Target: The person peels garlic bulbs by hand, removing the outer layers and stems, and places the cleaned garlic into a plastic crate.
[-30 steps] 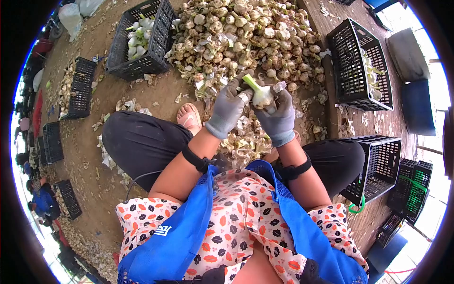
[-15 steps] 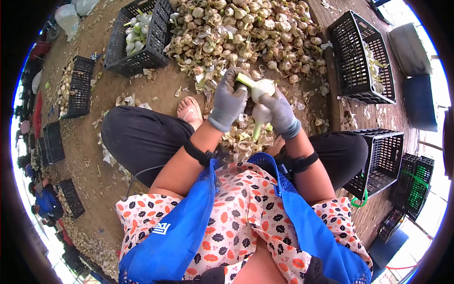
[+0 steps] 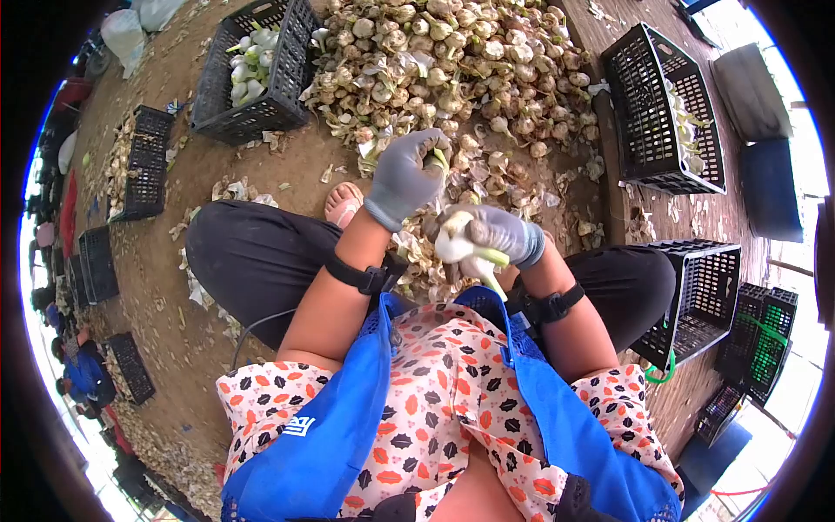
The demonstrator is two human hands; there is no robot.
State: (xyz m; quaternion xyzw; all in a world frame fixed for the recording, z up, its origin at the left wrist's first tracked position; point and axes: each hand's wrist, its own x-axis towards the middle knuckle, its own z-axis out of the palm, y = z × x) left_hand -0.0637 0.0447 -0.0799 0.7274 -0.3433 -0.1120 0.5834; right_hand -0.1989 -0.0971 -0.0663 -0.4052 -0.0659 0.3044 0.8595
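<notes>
Both hands wear grey gloves. My right hand (image 3: 493,235) is closed around peeled white garlic bulbs (image 3: 456,249) with green stems, low over the loose skins between my legs. Up and to the left, my left hand (image 3: 407,174) is closed, with a short green stem piece (image 3: 441,157) showing at its fingers; anything else inside it is hidden. The two hands are apart. Beyond them lies a large heap of unpeeled garlic bulbs (image 3: 452,70).
A black crate (image 3: 300,109) with peeled bulbs stands upper left. Another crate (image 3: 644,130) holding pale stems is upper right, and a third (image 3: 696,300) stands beside my right knee. Garlic skins litter the floor. People are at the far left edge.
My hands have separated. The right has come down toward me with the white bulbs, now turned with stems toward the lower right; the left has moved slightly left with a green piece.
</notes>
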